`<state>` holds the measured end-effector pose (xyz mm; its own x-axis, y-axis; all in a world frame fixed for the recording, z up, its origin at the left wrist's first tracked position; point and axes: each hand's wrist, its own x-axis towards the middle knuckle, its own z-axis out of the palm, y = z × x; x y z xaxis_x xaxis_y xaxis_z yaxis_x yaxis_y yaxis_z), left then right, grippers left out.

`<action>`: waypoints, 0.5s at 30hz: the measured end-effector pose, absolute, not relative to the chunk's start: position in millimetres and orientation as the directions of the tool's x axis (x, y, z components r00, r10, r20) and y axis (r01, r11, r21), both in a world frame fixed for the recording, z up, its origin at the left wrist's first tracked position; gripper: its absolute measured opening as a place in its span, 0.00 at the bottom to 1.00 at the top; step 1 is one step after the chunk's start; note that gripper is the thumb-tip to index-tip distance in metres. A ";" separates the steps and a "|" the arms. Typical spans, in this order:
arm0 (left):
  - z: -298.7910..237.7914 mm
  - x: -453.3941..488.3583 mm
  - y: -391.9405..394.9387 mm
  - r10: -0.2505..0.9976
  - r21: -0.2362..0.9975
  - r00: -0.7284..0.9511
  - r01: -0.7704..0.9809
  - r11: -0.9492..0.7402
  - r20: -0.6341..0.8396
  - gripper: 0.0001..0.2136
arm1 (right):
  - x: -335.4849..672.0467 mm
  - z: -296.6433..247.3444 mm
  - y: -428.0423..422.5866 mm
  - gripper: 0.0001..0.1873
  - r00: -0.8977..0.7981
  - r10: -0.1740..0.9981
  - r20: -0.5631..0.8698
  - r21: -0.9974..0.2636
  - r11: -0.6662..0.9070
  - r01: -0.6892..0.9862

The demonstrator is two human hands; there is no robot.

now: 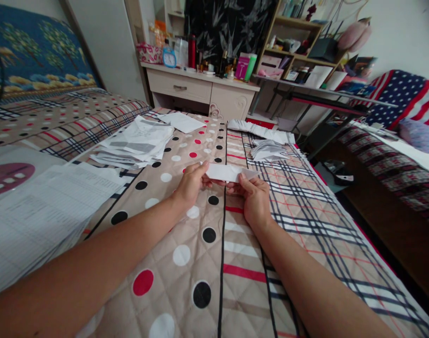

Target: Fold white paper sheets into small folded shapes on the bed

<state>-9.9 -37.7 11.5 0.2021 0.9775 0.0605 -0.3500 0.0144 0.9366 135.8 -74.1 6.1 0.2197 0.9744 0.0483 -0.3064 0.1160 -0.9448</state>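
Both hands hold one folded strip of white paper (pixel 225 172) just above the quilted bedspread (pixel 207 263) with dots and plaid. My left hand (pixel 192 182) pinches the strip's left end with closed fingers. My right hand (pixel 253 197) grips its right end from below, fingers curled around the paper.
A loose heap of white sheets (pixel 135 143) lies at the left, a printed sheet (pixel 52 206) nearer me. Folded paper pieces (pixel 269 150) are piled at the right, by the bed's edge. A cluttered dresser (pixel 200 87) and shelves (pixel 299 51) stand beyond the bed. Another bed (pixel 393 155) is at the right.
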 end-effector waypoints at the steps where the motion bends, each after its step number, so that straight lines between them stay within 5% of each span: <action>1: 11.2 -10.2 -37.5 0.978 0.940 0.199 -0.341 0.019 0.053 0.14 | 136.1 6.4 -74.2 0.11 0.214 0.976 0.040 -0.941 0.109 -0.321; 7: 9.0 -12.0 -36.8 0.982 0.974 0.181 -0.206 0.092 -0.055 0.20 | 136.6 9.5 -75.5 0.12 0.243 0.970 -0.015 -0.947 0.064 -0.314; 15: 7.6 -13.3 -36.8 0.989 0.988 0.146 -0.148 0.044 -0.022 0.18 | 135.4 9.4 -73.5 0.17 0.303 0.953 -0.019 -0.963 0.064 -0.262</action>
